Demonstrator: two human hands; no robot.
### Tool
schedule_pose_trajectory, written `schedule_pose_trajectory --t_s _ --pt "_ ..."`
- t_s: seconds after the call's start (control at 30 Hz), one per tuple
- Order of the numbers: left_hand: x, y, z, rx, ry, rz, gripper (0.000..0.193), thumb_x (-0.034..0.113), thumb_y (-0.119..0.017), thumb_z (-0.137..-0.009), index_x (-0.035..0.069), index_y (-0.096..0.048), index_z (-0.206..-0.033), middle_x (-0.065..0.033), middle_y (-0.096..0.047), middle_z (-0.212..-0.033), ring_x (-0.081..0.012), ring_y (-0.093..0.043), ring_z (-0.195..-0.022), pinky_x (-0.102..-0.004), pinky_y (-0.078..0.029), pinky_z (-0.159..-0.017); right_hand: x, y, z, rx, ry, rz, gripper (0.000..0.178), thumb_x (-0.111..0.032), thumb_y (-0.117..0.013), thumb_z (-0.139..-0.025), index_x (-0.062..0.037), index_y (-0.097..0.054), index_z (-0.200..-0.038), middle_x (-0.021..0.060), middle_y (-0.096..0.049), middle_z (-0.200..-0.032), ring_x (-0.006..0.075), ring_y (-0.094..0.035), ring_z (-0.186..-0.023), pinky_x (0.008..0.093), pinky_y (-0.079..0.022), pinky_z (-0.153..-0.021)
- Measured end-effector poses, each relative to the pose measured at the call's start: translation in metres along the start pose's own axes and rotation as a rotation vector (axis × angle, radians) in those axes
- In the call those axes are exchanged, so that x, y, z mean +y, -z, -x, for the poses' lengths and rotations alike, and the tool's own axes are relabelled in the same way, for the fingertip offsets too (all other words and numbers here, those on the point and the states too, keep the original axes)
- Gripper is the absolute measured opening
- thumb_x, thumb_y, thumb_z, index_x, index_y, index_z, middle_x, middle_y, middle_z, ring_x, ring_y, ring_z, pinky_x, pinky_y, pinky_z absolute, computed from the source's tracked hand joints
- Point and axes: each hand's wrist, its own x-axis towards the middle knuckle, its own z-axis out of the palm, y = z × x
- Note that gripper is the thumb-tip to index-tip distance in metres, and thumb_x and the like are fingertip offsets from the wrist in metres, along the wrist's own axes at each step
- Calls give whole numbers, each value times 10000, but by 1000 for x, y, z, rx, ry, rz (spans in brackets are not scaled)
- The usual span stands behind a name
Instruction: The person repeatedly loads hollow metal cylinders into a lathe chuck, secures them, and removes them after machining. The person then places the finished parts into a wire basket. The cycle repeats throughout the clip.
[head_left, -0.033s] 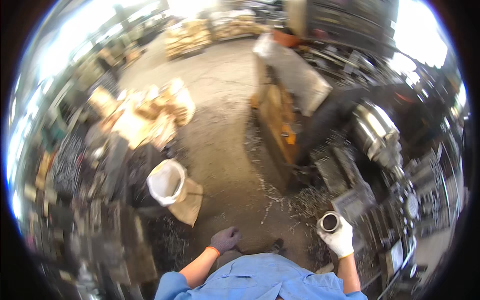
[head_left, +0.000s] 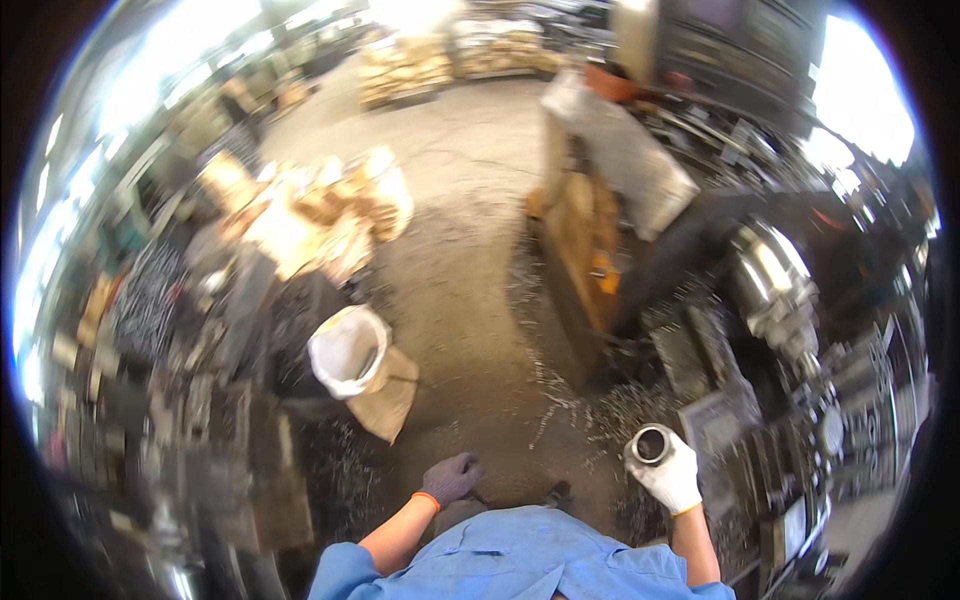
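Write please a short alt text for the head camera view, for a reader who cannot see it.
In a metal workshop, the person's white-gloved right hand holds a short metal tube beside a lathe, while the grey-gloved left hand hangs empty. An open white sack stands on the concrete floor, with metal shavings scattered nearby.

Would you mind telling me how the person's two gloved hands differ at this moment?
The right hand wears a white glove and grips a short metal tube, raised beside the machine. The left hand wears a dark grey glove, holds nothing and hangs low over the floor. Both gloves have orange cuffs.
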Motion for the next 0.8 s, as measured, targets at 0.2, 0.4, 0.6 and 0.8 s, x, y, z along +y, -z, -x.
schedule_pose_trajectory --t_s 0.2,0.4,0.6,0.8 --pt "-151 17 91 255 280 305 540 540 -593 -976 197 -712 -1375 -184 -740 -1323 -383 -695 -1248 -470 -538 -1063 -161 -178 -40 -643 400 29 600 -373 -919 -741 -100 -745 -1247 151 -786 -1180 331 -759 -1111 416 -605 -979" --pt "-278 2 197 683 728 814 565 571 -624 -962 197 -716 -1375 -170 -750 -1312 -371 -707 -1233 -460 -534 -1073 -304 -315 1 -1078 845 -60 578 -377 -879 -812 -98 -713 -1290 164 -771 -1175 349 -750 -1054 433 -606 -937" --pt "-328 -107 307 1534 1059 935 456 437 -671 -1021 62 -722 -1274 -159 -772 -1121 -262 -738 -1038 -390 -572 -917 -442 -403 40 -1413 1138 -212 502 -356 -879 -840 -89 -724 -1237 128 -781 -1080 304 -760 -976 406 -611 -893" --pt "-322 -192 394 2320 1663 801 621 528 -551 -1093 48 -587 -1485 -232 -677 -1353 -342 -706 -1143 -456 -557 -1010 -561 -500 74 -1524 1201 -451 547 -310 -916 -799 -96 -721 -1262 160 -781 -1139 322 -769 -1036 400 -603 -935"
